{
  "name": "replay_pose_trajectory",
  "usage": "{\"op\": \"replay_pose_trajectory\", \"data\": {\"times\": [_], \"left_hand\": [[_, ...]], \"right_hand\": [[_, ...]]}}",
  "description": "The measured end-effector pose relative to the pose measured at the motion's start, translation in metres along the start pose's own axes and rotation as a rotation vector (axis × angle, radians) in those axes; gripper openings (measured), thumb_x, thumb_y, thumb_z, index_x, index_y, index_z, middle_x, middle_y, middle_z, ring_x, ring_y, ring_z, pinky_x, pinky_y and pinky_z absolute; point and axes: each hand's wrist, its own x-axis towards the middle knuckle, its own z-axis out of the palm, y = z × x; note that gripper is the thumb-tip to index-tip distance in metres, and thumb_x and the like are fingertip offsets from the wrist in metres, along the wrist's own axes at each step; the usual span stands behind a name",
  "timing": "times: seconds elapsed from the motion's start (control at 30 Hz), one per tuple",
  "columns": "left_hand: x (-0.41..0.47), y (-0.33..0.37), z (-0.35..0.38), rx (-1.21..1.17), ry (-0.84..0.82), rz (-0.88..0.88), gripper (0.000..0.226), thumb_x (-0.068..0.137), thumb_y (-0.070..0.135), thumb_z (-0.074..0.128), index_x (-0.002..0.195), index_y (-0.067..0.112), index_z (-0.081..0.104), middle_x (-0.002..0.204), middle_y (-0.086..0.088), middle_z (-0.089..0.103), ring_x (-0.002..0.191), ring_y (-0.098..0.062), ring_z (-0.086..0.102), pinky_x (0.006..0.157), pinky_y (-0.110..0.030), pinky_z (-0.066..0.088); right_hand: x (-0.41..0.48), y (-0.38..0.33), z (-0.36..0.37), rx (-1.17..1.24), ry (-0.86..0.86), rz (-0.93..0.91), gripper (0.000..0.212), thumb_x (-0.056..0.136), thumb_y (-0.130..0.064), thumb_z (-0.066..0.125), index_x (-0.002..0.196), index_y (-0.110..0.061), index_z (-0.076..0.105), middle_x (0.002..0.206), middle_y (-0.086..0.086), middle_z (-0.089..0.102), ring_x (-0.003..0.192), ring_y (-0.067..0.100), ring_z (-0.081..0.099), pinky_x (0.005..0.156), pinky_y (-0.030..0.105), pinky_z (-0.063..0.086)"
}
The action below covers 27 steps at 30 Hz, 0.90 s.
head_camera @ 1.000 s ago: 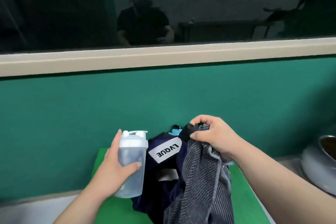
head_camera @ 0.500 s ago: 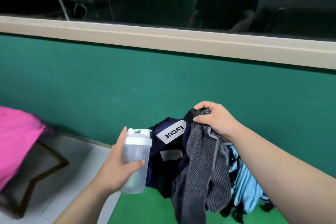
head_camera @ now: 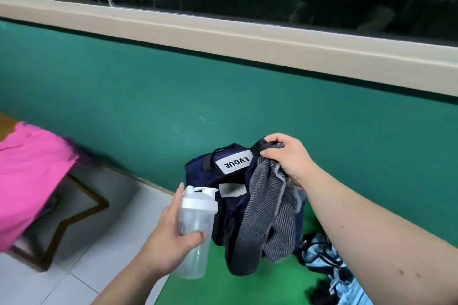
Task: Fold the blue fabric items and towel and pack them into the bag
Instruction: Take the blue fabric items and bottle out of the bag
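In the lower centre of the frame, the left hand [head_camera: 168, 240] holds a clear plastic bottle [head_camera: 198, 218] with a white flip lid. The thumb crosses the front of the bottle and the fingers curl round its back. The bottle is upright, just left of the bag and close against its side; I cannot tell whether they touch.

Right of centre, the right hand [head_camera: 287, 156] is closed tight on a black strap [head_camera: 262, 147] at the top of the navy bag [head_camera: 200, 176], and the same grip pinches the top of a grey striped towel [head_camera: 267, 205]. The towel hangs unfolded from the hand, down the front of the bag. The bag stands on a green mat [head_camera: 223, 287]. A white label [head_camera: 234, 162] near its top reads upside down.

In the lower right corner, beside the right forearm, a crumpled light blue fabric [head_camera: 314, 254] with black cords lies on the mat, outside the bag.

At the left edge, a pink cloth [head_camera: 27, 176] drapes over a wooden frame [head_camera: 94, 205] above a white tiled floor [head_camera: 74, 280]. A green wall [head_camera: 173, 96] fills the middle, and a pale window sill [head_camera: 223, 32] crosses the top.
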Motion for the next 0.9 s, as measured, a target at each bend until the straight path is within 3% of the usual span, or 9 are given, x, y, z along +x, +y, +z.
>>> {"op": "replay_pose_trajectory", "data": {"times": [0.07, 0.23, 0.3, 0.4, 0.5, 0.63, 0.77, 0.83, 0.9], "left_hand": [[0.012, -0.002, 0.009, 0.009, -0.016, -0.012, 0.109, 0.063, 0.046, 0.078, 0.136, 0.077, 0.003, 0.142, 0.011, 0.045, 0.117, -0.002, 0.057, 0.106, -0.036, 0.043], [0.039, 0.0, 0.036, 0.035, -0.059, -0.003, 0.107, 0.063, 0.049, 0.076, 0.132, 0.079, 0.0, 0.139, 0.016, 0.04, 0.119, 0.012, 0.046, 0.1, -0.027, 0.039], [0.049, 0.002, 0.048, 0.043, -0.088, 0.0, 0.109, 0.063, 0.049, 0.076, 0.136, 0.076, 0.001, 0.141, 0.017, 0.04, 0.12, 0.014, 0.044, 0.1, -0.027, 0.039], [0.065, 0.007, 0.068, 0.052, -0.134, 0.012, 0.11, 0.064, 0.048, 0.077, 0.14, 0.072, 0.002, 0.144, 0.018, 0.04, 0.124, 0.006, 0.047, 0.104, -0.032, 0.041], [0.076, 0.017, 0.092, 0.057, -0.186, 0.059, 0.11, 0.067, 0.042, 0.076, 0.141, 0.07, 0.0, 0.144, 0.021, 0.035, 0.117, 0.016, 0.042, 0.098, -0.028, 0.037], [0.086, 0.031, 0.124, 0.07, -0.25, 0.081, 0.111, 0.068, 0.041, 0.075, 0.142, 0.069, -0.002, 0.142, 0.016, 0.033, 0.118, 0.006, 0.041, 0.098, -0.028, 0.034], [0.088, 0.048, 0.153, 0.093, -0.283, 0.107, 0.111, 0.073, 0.036, 0.078, 0.144, 0.066, -0.002, 0.14, 0.018, 0.032, 0.095, 0.032, 0.037, 0.088, -0.021, 0.036], [0.088, 0.054, 0.166, 0.1, -0.302, 0.12, 0.109, 0.079, 0.029, 0.078, 0.144, 0.065, -0.001, 0.14, 0.019, 0.029, 0.087, 0.036, 0.036, 0.083, -0.016, 0.036], [0.088, 0.06, 0.177, 0.115, -0.328, 0.13, 0.109, 0.079, 0.03, 0.077, 0.141, 0.069, -0.004, 0.141, 0.02, 0.027, 0.082, 0.034, 0.038, 0.082, -0.016, 0.036]], "right_hand": [[0.013, 0.013, -0.004, -0.02, 0.02, 0.008, 0.027, 0.07, -0.014, 0.084, 0.089, -0.031, 0.074, 0.091, -0.003, 0.075, 0.082, 0.019, 0.072, 0.09, 0.041, 0.057], [0.036, 0.05, -0.027, -0.161, 0.089, 0.057, 0.033, 0.073, -0.012, 0.083, 0.098, -0.028, 0.071, 0.097, -0.008, 0.073, 0.081, 0.009, 0.067, 0.078, 0.022, 0.05], [0.039, 0.065, -0.039, -0.204, 0.118, 0.085, 0.041, 0.074, -0.01, 0.08, 0.106, -0.032, 0.069, 0.095, -0.011, 0.07, 0.076, 0.007, 0.064, 0.073, 0.018, 0.046], [0.034, 0.085, -0.059, -0.209, 0.206, 0.123, 0.04, 0.076, -0.005, 0.074, 0.106, -0.03, 0.068, 0.093, -0.011, 0.067, 0.075, 0.007, 0.061, 0.068, 0.013, 0.042], [0.022, 0.1, -0.087, -0.189, 0.292, 0.159, 0.036, 0.077, -0.004, 0.072, 0.103, -0.028, 0.068, 0.092, -0.011, 0.067, 0.075, 0.009, 0.061, 0.063, 0.009, 0.041], [0.0, 0.106, -0.135, -0.24, 0.375, 0.171, 0.033, 0.079, -0.009, 0.072, 0.103, -0.031, 0.069, 0.094, -0.012, 0.068, 0.073, 0.003, 0.061, 0.064, 0.011, 0.042], [-0.011, 0.093, -0.179, -0.179, 0.519, 0.149, 0.029, 0.08, -0.013, 0.072, 0.103, -0.03, 0.069, 0.089, -0.012, 0.07, 0.066, 0.008, 0.062, 0.063, 0.017, 0.049], [-0.01, 0.09, -0.192, -0.133, 0.577, 0.136, 0.027, 0.08, -0.014, 0.073, 0.103, -0.029, 0.07, 0.091, -0.009, 0.071, 0.065, 0.006, 0.063, 0.061, 0.014, 0.05], [-0.01, 0.094, -0.194, -0.089, 0.57, 0.157, 0.03, 0.08, -0.017, 0.075, 0.107, -0.028, 0.069, 0.097, -0.006, 0.072, 0.072, 0.008, 0.066, 0.07, 0.019, 0.054]]}}
